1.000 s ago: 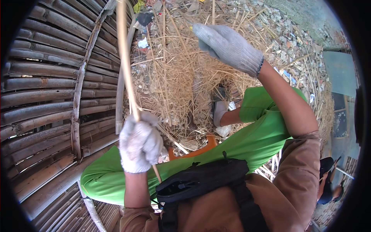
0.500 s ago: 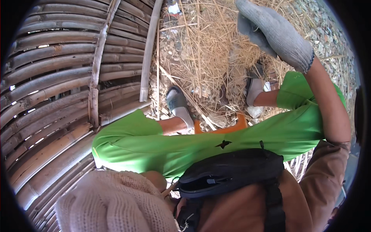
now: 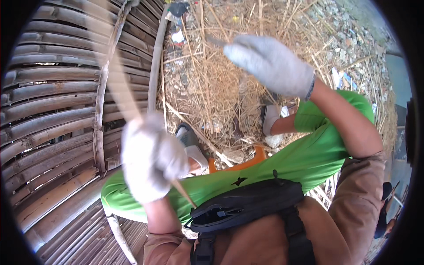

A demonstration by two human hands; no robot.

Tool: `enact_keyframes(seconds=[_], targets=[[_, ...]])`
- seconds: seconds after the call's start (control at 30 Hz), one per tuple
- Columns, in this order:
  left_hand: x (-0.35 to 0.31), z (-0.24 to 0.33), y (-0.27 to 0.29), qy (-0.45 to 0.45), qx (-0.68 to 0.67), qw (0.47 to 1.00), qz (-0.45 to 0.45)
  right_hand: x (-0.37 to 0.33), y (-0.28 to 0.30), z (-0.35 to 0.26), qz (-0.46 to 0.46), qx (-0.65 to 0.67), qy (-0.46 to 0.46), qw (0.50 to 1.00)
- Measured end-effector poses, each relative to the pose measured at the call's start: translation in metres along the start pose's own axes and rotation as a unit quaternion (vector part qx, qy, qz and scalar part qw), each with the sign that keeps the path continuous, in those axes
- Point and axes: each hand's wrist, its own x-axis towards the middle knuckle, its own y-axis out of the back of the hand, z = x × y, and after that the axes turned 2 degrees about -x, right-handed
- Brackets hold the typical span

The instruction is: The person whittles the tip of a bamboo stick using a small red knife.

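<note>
My left hand point(image 3: 152, 159), in a white knitted glove and smeared by motion, is closed round a long pale bamboo strip point(image 3: 119, 79). The strip rises up and left across the slatted wall. Its lower end point(image 3: 184, 194) comes out below my fist, near the black waist bag point(image 3: 247, 201). Over the straw, my right hand point(image 3: 274, 64) wears a grey-white glove, its fingers closed. A narrow grey blade-like tool point(image 3: 215, 41) sticks out past them to the left, blurred. Its handle is hidden in the glove.
A bamboo slat wall point(image 3: 57, 97) stands at the left, with a pole point(image 3: 158, 62) along its edge. Straw and shavings point(image 3: 216, 84) cover the ground between my feet. An orange stool point(image 3: 240, 165) shows under my green-trousered legs. Rubble point(image 3: 353, 48) lies at the far right.
My left hand has swung up and away from the lower edge, bringing the bamboo strip into sight. My right hand has moved left and a little nearer. The view has shifted slightly.
</note>
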Motion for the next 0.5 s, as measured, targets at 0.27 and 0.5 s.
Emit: enact_keyframes(seconds=[0.27,0.5], targets=[[0.009,-0.074,0.009,0.079,0.097,0.96,0.251,-0.019,-0.014,-0.01,-0.039,-0.12,0.061,0.99],[0.008,-0.078,-0.003,0.101,0.126,0.964,0.211,-0.023,-0.026,-0.015,-0.039,-0.152,0.078,0.984]])
